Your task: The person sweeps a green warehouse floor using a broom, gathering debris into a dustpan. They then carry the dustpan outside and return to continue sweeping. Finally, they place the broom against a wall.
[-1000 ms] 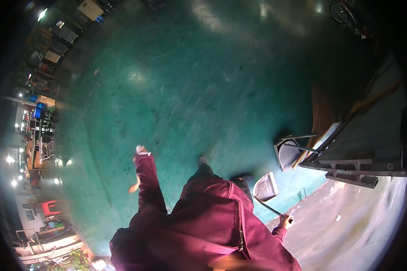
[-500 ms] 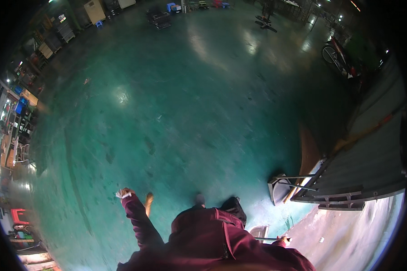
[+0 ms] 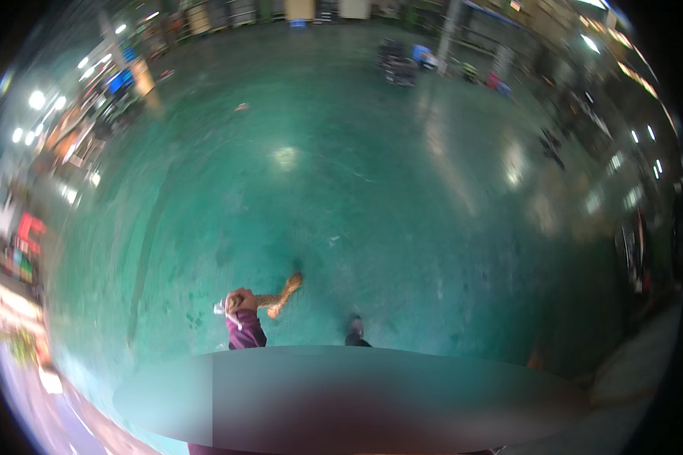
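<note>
My left hand is out in front of me, left of centre, at the end of a maroon sleeve. Its fingers are closed round a tan-brown thing with a narrow stem and a wider, splayed end, rather like a small straw brush; its exact kind is unclear. Something small and white shows at the hand's outer side. A grey blurred patch covers the lower part of the head view, and my right hand does not show.
Green painted floor spreads ahead, with one of my shoes on it. Cluttered workbenches line the left side. A dark stack and a blue item stand far off beside a post.
My view has swung right to left across the room and tilted up. My left hand now shows larger, with the brown thing pointing right. My right hand and its rod have left view.
</note>
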Demonstrator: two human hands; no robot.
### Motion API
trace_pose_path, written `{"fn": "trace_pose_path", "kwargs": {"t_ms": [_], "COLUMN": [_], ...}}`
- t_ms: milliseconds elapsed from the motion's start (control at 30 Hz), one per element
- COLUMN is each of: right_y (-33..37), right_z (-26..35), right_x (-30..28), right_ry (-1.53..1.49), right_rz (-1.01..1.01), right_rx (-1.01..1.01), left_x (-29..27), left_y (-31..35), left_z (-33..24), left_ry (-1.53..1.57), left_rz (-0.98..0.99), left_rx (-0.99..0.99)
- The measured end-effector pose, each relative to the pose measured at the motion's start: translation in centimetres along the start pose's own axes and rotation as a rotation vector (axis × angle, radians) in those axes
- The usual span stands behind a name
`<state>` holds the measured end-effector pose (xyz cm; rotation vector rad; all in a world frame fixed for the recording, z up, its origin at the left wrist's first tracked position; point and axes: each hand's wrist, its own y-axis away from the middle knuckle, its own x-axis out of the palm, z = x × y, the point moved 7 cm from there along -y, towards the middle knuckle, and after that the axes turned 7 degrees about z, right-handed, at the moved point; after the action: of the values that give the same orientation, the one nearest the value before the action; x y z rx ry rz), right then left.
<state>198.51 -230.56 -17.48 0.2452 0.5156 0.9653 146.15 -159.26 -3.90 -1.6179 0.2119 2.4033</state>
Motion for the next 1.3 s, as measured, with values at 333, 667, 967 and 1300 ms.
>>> {"fn": "trace_pose_path", "kwargs": {"t_ms": [333, 667, 967, 1300], "right_y": [5.6, 17.6, 26.8, 31.9], "right_z": [11.3, 19.5, 24.9, 21.0], "right_x": [34.9, 68.1, 92.5, 122.7], "right_ry": [-0.031, 0.120, 0.102, 0.510], "right_rz": [0.257, 0.627, 0.514, 0.181], "right_rx": [0.070, -0.404, -0.292, -0.733], "left_x": [-3.7, 2.0, 0.6, 6.6], "left_y": [-11.8, -26.8, -61.2, -92.6], "left_z": [9.1, 12.0, 7.2, 10.3], "left_ry": [0.678, 2.764, 3.179, 4.126], "left_rz": [-0.077, -1.414, -1.480, -1.849], "left_rx": [-0.762, -1.084, -1.228, -0.073]}}
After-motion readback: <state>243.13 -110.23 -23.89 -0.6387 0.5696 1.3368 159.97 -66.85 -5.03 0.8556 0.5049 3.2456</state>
